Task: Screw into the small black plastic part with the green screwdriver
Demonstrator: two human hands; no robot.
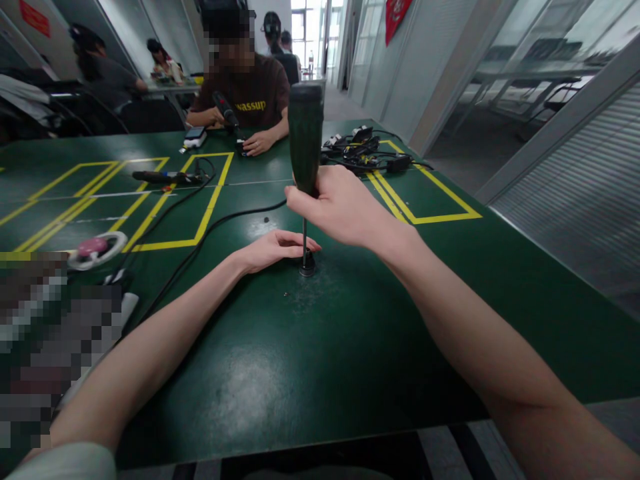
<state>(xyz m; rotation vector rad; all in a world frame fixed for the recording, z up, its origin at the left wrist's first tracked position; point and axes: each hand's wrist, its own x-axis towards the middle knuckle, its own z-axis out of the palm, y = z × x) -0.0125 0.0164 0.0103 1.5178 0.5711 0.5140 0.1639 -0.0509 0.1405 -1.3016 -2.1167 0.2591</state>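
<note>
My right hand point(345, 203) is wrapped round the lower body of a dark electric screwdriver point(306, 130), held upright. Its thin metal bit point(305, 233) points straight down at a small black round part point(308, 267) on the table. My left hand point(273, 252) lies low beside that part, thumb and fingers closed about its far side. The fingertips are partly hidden behind the bit. A tiny screw-like piece point(286, 294) lies just in front of the part.
The green table point(400, 347) bears yellow tape outlines. Black cables point(360, 153) are heaped at the back right. Another screwdriver point(165, 177) lies left, and a black cord point(200, 243) crosses the left side. Opposite, a person point(250, 87) holds a similar tool.
</note>
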